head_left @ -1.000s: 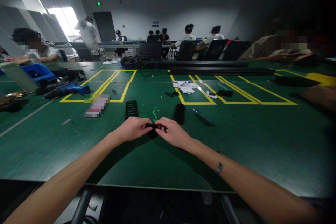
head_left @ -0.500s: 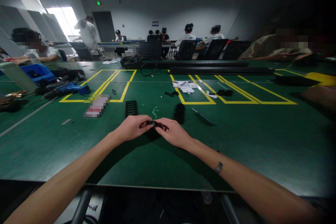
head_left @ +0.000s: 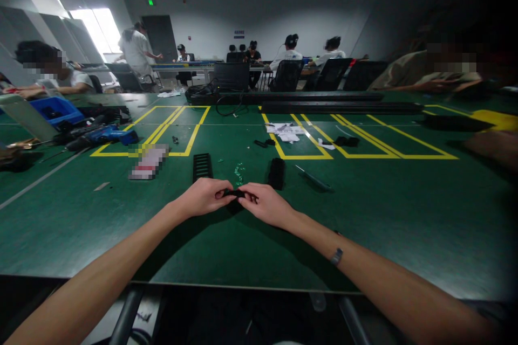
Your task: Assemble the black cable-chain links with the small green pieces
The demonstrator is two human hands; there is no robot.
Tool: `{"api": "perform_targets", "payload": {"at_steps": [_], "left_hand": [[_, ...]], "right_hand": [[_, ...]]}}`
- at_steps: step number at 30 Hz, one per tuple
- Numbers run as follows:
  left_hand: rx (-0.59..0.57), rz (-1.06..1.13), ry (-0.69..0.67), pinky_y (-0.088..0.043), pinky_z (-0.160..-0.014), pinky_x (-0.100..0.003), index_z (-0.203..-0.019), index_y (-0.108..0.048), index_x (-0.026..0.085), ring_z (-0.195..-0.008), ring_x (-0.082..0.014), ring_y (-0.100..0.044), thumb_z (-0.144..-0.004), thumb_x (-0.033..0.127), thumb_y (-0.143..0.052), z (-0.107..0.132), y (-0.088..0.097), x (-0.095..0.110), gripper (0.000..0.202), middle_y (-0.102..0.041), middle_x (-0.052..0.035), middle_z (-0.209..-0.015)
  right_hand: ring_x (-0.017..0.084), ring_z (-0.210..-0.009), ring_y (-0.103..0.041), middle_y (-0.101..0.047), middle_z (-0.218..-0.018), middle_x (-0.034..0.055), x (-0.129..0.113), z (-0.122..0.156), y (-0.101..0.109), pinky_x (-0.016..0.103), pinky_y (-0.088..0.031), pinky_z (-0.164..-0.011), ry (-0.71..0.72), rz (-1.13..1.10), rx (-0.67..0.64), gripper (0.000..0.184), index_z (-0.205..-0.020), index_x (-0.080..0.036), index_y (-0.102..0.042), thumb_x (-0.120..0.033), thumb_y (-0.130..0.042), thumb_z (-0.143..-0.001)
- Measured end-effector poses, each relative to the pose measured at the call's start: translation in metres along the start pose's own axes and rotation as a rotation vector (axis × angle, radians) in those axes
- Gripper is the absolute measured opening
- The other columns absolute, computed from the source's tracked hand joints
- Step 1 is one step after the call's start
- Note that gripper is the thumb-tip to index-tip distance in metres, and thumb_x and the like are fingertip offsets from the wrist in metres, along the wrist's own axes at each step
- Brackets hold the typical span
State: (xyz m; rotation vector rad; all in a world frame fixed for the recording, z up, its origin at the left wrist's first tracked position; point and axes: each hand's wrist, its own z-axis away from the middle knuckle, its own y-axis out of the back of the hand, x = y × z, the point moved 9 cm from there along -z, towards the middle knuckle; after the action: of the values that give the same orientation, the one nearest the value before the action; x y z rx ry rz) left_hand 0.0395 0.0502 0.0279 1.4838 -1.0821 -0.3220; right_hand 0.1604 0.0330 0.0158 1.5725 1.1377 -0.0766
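Observation:
Between my fingertips is a small dark bar-shaped part (head_left: 233, 193), held just above the green table. My left hand (head_left: 204, 195) pinches its left end, and my right hand (head_left: 263, 202) pinches the other end. The fingers cover much of it, so its exact kind cannot be made out. Just beyond it lie several small shiny green pieces (head_left: 239, 173). A black slotted tray (head_left: 202, 166) lies behind my left hand. To the right, beyond my right hand, rests a black block-like stack (head_left: 277, 173).
A screwdriver-like tool (head_left: 313, 179) lies at right. White paper scraps (head_left: 285, 131) and long black rails (head_left: 324, 102) are farther back. At left are a blue power drill (head_left: 109, 135), a blue bin (head_left: 56, 111) and a blurred-out packet (head_left: 149, 161). Other people sit around the room.
The dark part has turned slightly in my fingers, so a lighter spot on it no longer shows. Both hands stay almost in place. In the background, a standing person's arm has reached out.

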Motion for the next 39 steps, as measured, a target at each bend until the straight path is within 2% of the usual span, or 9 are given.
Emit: {"api": "perform_targets", "payload": {"at_steps": [39], "left_hand": [[-0.045, -0.046, -0.001, -0.031, -0.059, -0.02, -0.099, -0.066, 0.019, -0.06, -0.0096, -0.05, -0.094, 0.037, -0.057, -0.0012, -0.004, 0.0001, 0.02, -0.057, 0.0021, -0.068]], "right_hand": [[0.014, -0.07, -0.055, -0.061, -0.078, 0.0008, -0.0001, -0.0004, -0.0013, 0.024, -0.039, -0.063, 0.003, 0.023, -0.049, 0.01, -0.101, -0.016, -0.069, -0.017, -0.064, -0.092]]}}
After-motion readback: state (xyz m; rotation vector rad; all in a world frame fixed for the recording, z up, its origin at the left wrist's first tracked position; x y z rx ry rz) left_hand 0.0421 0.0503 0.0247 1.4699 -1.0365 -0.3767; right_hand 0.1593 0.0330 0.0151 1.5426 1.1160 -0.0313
